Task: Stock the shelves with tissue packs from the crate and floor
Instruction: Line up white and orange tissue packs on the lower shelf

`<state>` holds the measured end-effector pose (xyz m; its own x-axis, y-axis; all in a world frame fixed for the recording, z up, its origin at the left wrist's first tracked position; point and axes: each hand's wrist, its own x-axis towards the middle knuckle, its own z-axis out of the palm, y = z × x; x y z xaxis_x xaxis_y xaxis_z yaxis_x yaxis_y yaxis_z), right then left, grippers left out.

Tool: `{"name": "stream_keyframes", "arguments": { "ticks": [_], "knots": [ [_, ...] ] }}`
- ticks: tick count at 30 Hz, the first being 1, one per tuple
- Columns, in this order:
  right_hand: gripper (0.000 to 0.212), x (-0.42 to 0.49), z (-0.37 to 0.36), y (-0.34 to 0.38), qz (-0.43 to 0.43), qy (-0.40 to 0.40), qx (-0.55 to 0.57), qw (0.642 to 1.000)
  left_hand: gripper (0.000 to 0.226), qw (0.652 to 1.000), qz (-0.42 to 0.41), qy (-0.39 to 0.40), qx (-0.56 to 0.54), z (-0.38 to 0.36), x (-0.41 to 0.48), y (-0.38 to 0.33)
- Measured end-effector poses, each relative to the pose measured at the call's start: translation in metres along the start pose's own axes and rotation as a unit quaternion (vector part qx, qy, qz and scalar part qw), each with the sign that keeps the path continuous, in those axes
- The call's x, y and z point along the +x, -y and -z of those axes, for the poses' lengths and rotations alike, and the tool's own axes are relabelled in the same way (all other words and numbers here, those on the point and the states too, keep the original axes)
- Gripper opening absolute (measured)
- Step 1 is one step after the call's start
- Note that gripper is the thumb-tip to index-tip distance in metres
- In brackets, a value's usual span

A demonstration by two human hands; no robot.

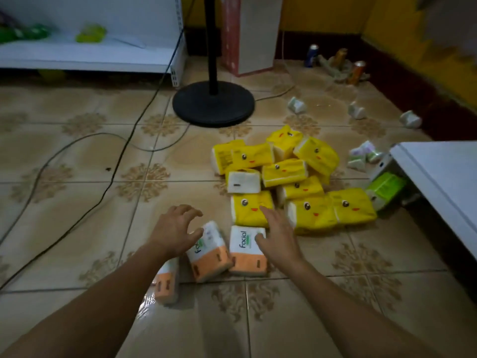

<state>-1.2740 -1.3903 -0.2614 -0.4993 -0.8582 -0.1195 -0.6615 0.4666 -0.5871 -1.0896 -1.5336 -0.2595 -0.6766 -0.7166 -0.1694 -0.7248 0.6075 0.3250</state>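
Three white-and-orange "Facial" tissue packs lie on the tiled floor in front of me: one at the left (167, 282), one in the middle (210, 254), one at the right (246, 251). My left hand (175, 228) hovers over the middle pack with fingers spread and curved, holding nothing. My right hand (277, 233) reaches over the right pack, fingers straight, its thumb touching the pack's top. Behind them sits a heap of several yellow tissue packs (291, 177) with cartoon faces. A green pack (384, 188) lies under the white shelf at the right (438, 177).
A black fan base (213, 104) and its pole stand behind the heap, with cables (103, 192) trailing across the floor at the left. A low white shelf (90, 55) with green packs is at the back left. Small pale packs (361, 156) and cans (357, 72) litter the far right.
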Motion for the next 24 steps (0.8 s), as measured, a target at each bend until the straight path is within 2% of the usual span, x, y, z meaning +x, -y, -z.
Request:
{"name": "stream_keyframes", "arguments": {
  "ticks": [3,6,11,15,19,24],
  "knots": [
    [0.066,-0.014,-0.04,0.01,-0.02,0.071,0.047,0.996,0.059,0.996,0.061,0.051,-0.032,-0.021,-0.007,0.003],
    [0.063,-0.017,-0.062,0.018,-0.003,0.122,0.024,0.992,0.065,0.99,0.06,0.114,0.057,-0.034,-0.006,-0.003],
    [0.064,0.005,-0.067,0.034,-0.027,0.149,0.059,0.987,0.086,0.967,0.026,0.182,0.174,-0.035,0.001,-0.005],
    [0.067,0.017,-0.073,0.039,-0.052,0.166,0.083,0.981,0.103,0.951,-0.021,0.187,0.244,-0.041,-0.002,-0.006],
    [0.069,0.025,-0.074,0.044,-0.069,0.181,0.108,0.975,0.099,0.946,-0.038,0.177,0.267,-0.045,0.0,-0.011],
    [0.069,0.033,-0.077,0.044,-0.124,0.178,0.129,0.968,0.089,0.962,-0.037,0.166,0.213,-0.038,0.005,-0.006]
  ]
}}
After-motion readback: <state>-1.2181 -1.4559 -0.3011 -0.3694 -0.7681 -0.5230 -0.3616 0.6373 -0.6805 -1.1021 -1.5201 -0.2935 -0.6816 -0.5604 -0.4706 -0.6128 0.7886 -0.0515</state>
